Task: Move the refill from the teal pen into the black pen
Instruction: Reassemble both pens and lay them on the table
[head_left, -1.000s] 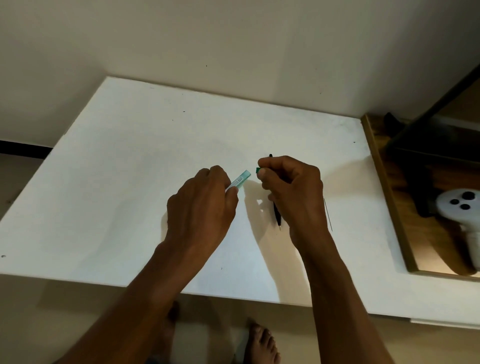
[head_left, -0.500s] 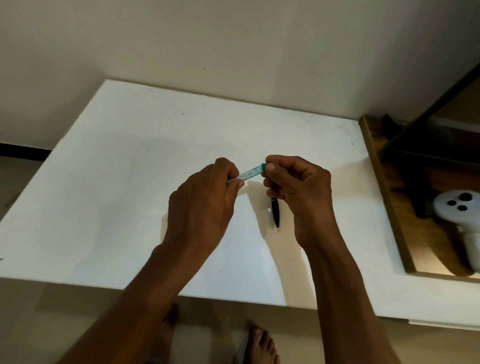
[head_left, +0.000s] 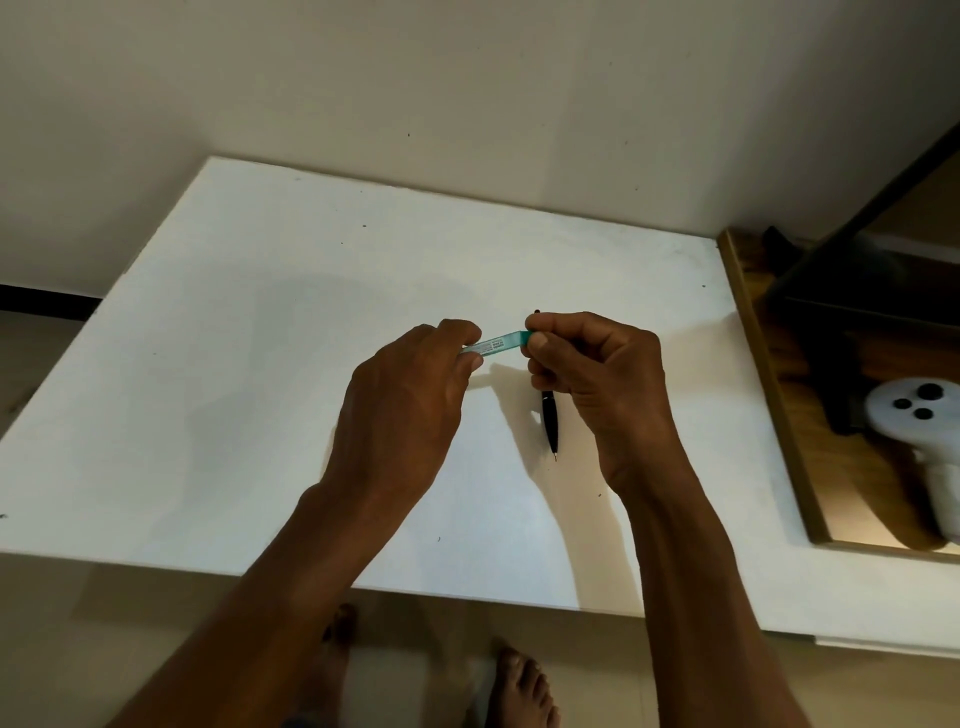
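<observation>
The teal pen (head_left: 497, 343) is held level above the white table (head_left: 260, 364), its clear labelled barrel spanning the gap between my hands. My left hand (head_left: 410, 400) pinches its left end. My right hand (head_left: 597, 374) grips its right end, where a teal piece shows at the fingertips. The black pen (head_left: 549, 421) lies on the table under my right hand, tip pointing toward me; its upper half is hidden by the fingers. No loose refill is visible.
A wooden tray (head_left: 769, 395) borders the table's right side, holding a white controller (head_left: 919, 421) and a dark object. The wall runs along the table's far edge. Bare feet (head_left: 519, 686) show below the near edge.
A second ago my hands were apart, the left holding the teal barrel and the right a small teal piece. They have come together, and both now grip the pen.
</observation>
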